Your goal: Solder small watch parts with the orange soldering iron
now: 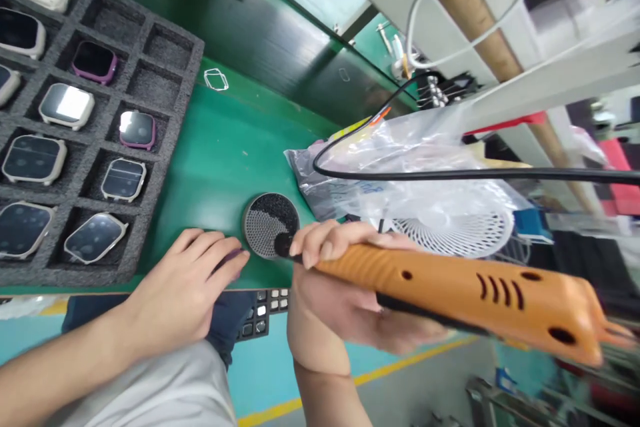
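Observation:
My right hand (345, 293) grips an orange electric screwdriver (460, 290), its black tip down near a round black dish of small screws (270, 221) on the green mat (220, 147). My left hand (187, 283) lies palm down at the front edge of the mat, fingers curled over a small purple-edged item (231, 257) that is mostly hidden. The screwdriver's black cable (450, 175) runs off to the right.
A dark foam tray (165, 47) at the left holds several smartwatch bodies in compartments. A crumpled clear plastic bag (400, 160) and a small white fan (450, 230) lie behind the screwdriver. A dark conveyor strip (260, 27) runs along the back.

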### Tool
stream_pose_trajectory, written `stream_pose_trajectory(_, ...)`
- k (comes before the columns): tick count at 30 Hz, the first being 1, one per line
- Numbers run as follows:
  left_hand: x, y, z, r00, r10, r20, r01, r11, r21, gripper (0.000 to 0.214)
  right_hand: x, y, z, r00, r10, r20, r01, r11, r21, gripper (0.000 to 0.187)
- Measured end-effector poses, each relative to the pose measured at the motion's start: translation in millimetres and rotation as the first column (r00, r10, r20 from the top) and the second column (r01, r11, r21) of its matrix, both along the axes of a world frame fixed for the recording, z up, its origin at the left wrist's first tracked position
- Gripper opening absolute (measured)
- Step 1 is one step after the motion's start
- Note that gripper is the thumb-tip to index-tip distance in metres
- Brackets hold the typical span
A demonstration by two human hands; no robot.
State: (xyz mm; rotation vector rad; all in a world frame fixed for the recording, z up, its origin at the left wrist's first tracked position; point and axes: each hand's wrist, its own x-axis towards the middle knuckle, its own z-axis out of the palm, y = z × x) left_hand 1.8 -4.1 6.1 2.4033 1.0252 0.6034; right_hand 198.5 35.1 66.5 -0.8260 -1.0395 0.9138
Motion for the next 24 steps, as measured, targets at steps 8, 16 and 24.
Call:
stream_pose_trajectory(8, 3, 1, -0.2, 0.999, 0.048, -0.021, -0.046, 0.997, 0.056, 0.041, 15, 21, -18.8, 0.989, -0.148, -0.004, 0.148, 0.988, 0.051, 0.044)
stream_pose_trajectory(16, 6, 2, -4.1, 0.996, 0.084, -0.020, -0.082, 0.992, 0.096, 0.026, 15, 21, -22.5, 0.991, -0.135, 0.014, 0.134, 0.990, 0.039, 0.045)
stream_pose_trajectory(24, 6, 2, -3.6, 0.996, 0.084, 0.000, -0.083, 0.991, 0.102, 0.025, 17, 19, -22.3, 0.989, -0.139, 0.051, 0.138, 0.990, 0.031, 0.045)
